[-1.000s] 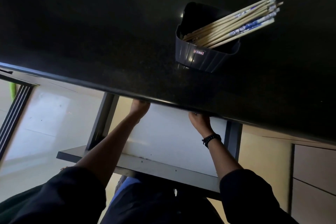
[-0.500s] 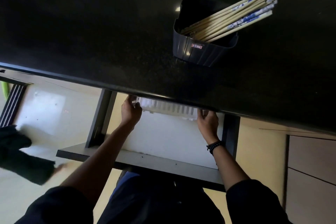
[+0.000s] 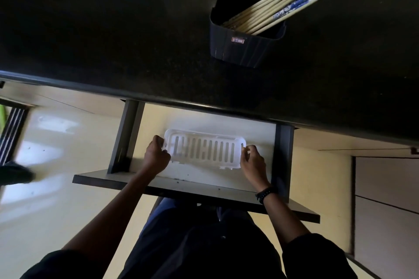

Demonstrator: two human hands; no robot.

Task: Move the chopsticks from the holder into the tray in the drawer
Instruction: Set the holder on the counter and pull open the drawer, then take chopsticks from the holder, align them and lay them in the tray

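Head view, countertop [image 3: 113, 29]: dark slab across the upper half; its front edge overhangs the back of the open drawer.
Drawer [image 3: 283, 154]: stands out below that edge, with a pale floor and dark side walls.
Tray [image 3: 205, 161]: white slotted plastic, empty, flat on the drawer floor, long axis left to right.
Holder [image 3: 240, 52]: dark ribbed tub upright on the countertop, beyond the edge, above the tray's right end.
Chopsticks [image 3: 283, 4]: 1 bundle, all in the holder, leaning up and to the right.
Left hand [image 3: 156, 156]: fingers curled on the tray's left end.
Right hand [image 3: 252, 161]: pinches the tray's right end; beaded wristband [image 3: 264, 195] on that wrist.
Key relation: the bundle lies forward and right of both hands, nearer the right hand. It probably needs turning to lie along the tray's axis.
Room: the tray sits clear of the overhang, with free floor on each side, so lowering from above looks unobstructed.
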